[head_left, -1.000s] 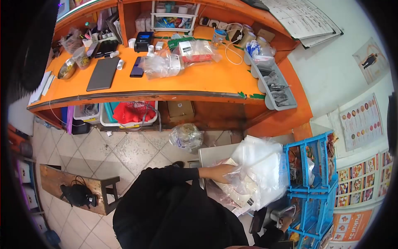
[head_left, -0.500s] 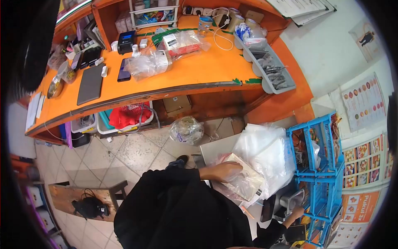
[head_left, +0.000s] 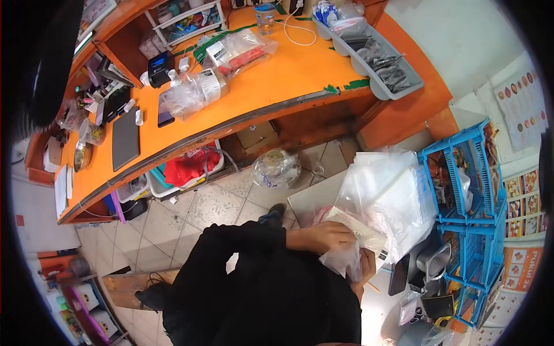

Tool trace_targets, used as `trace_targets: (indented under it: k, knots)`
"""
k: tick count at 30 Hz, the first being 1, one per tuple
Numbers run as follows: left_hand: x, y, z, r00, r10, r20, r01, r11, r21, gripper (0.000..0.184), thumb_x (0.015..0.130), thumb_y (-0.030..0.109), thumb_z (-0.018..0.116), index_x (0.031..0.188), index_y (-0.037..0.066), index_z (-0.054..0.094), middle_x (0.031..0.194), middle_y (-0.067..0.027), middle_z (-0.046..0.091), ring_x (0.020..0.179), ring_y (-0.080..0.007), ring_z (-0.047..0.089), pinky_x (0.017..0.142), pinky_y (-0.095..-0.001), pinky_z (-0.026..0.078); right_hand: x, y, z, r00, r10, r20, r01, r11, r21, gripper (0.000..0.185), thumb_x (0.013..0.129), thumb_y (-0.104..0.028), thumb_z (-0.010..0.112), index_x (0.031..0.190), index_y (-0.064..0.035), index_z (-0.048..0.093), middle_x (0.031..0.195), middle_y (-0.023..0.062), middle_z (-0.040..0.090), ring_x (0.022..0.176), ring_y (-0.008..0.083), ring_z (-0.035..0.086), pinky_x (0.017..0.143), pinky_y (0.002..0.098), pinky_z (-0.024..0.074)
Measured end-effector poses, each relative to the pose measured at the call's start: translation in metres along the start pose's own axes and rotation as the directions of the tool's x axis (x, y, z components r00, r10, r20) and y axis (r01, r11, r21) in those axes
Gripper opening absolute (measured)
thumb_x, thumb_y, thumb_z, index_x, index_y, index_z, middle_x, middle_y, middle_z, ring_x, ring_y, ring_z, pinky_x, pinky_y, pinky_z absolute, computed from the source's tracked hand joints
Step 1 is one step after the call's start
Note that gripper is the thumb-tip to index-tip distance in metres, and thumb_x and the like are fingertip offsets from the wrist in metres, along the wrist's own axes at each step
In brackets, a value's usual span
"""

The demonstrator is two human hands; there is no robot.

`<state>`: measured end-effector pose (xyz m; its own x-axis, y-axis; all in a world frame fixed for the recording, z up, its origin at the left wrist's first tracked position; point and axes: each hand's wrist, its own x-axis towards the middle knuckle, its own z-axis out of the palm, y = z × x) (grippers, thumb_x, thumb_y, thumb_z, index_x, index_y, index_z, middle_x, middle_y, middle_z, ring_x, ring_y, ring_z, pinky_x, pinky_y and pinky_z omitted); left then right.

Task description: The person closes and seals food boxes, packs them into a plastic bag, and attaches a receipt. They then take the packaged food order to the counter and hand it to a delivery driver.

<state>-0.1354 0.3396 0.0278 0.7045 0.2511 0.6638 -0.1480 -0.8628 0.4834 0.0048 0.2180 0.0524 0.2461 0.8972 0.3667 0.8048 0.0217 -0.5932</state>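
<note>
Right hand (head_left: 365, 267) shifted from baskets (head_left: 466, 222) to beside left hand (head_left: 330, 236), hands nearly together, left clamped on bag (head_left: 341, 261), right's grip unclear, bag near left edge of surface (head_left: 307, 200), beside cream pack (head_left: 360, 233).

Pretty bright, but heavy fisheye: the front edge of the counter (head_left: 294, 72) bows and the picture corners go black. Dark shadow under that edge, blown-out white on the table (head_left: 375, 320) toward its near edge, small print on the posters (head_left: 522, 268) is mush.

Left hand (head_left: 330, 236) beside right hand (head_left: 363, 269), both curled
</note>
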Motion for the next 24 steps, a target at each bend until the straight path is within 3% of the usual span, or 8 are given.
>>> trace_targets:
  k: [3, 6, 9, 15, 21, 24]
  knots:
    - [0.009, 0.003, -0.005, 0.974, -0.087, 0.208, 0.092, 0.996, -0.011, 0.023, 0.063, 0.008, 0.054, 0.085, 0.001, 0.056, 0.092, -0.0100, 0.054, 0.090, -0.0255, 0.053, 0.076, -0.0337, 0.045, -0.011, 0.015, 0.014, 0.995, -0.011, -0.094, 0.018, 0.997, 0.071, 0.021, 0.062, -0.010, 0.062, 0.079, 0.0011, 0.059, 0.081, 0.0137, 0.056, 0.067, 0.0290, 0.055, 0.058, 0.0340, 0.0444]
    - [0.027, -0.004, -0.014, 0.955, -0.009, 0.297, 0.036, 0.996, -0.086, 0.022, 0.063, 0.008, 0.053, 0.085, 0.003, 0.055, 0.088, -0.0095, 0.053, 0.087, -0.0251, 0.053, 0.076, -0.0351, 0.044, -0.025, 0.032, 0.026, 0.985, -0.028, -0.170, 0.050, 0.991, 0.123, 0.020, 0.064, -0.010, 0.062, 0.080, 0.0006, 0.058, 0.080, 0.0140, 0.056, 0.066, 0.0295, 0.055, 0.057, 0.0346, 0.0441]
    - [0.039, -0.002, -0.013, 0.903, -0.117, 0.413, 0.182, 0.976, -0.123, 0.031, 0.064, 0.006, 0.051, 0.095, 0.003, 0.054, 0.091, -0.0109, 0.052, 0.087, -0.0274, 0.053, 0.077, -0.0380, 0.042, -0.027, 0.040, 0.032, 0.975, -0.079, -0.207, 0.101, 0.990, 0.100, 0.019, 0.064, -0.010, 0.062, 0.080, 0.0001, 0.058, 0.080, 0.0140, 0.056, 0.065, 0.0296, 0.055, 0.056, 0.0346, 0.0439]
    - [0.047, 0.002, -0.003, 0.821, -0.329, 0.467, 0.433, 0.892, -0.133, 0.042, 0.062, 0.000, 0.049, 0.104, -0.001, 0.051, 0.094, -0.0161, 0.052, 0.086, -0.0330, 0.051, 0.076, -0.0396, 0.042, -0.030, 0.050, 0.035, 0.956, -0.160, -0.245, 0.173, 0.984, 0.033, 0.017, 0.065, -0.010, 0.061, 0.079, -0.0007, 0.058, 0.079, 0.0140, 0.055, 0.064, 0.0296, 0.055, 0.055, 0.0346, 0.0434]
    - [0.059, 0.002, -0.012, 0.782, -0.274, 0.561, 0.395, 0.913, -0.105, 0.044, 0.056, 0.005, 0.054, 0.099, -0.004, 0.052, 0.093, -0.0170, 0.052, 0.084, -0.0338, 0.052, 0.075, -0.0396, 0.042, -0.025, 0.059, 0.037, 0.929, -0.238, -0.282, 0.240, 0.970, -0.030, 0.016, 0.066, -0.010, 0.061, 0.079, -0.0015, 0.057, 0.078, 0.0139, 0.055, 0.063, 0.0297, 0.054, 0.054, 0.0345, 0.0430]
    - [0.051, -0.005, 0.007, 0.808, -0.268, 0.524, 0.354, 0.933, -0.069, 0.048, 0.053, 0.008, 0.058, 0.099, -0.002, 0.053, 0.087, -0.0168, 0.054, 0.079, -0.0339, 0.053, 0.072, -0.0413, 0.042, -0.022, 0.064, 0.043, 0.908, -0.284, -0.309, 0.278, 0.958, -0.066, 0.015, 0.067, -0.010, 0.061, 0.079, -0.0020, 0.057, 0.077, 0.0139, 0.055, 0.063, 0.0298, 0.054, 0.053, 0.0345, 0.0428]
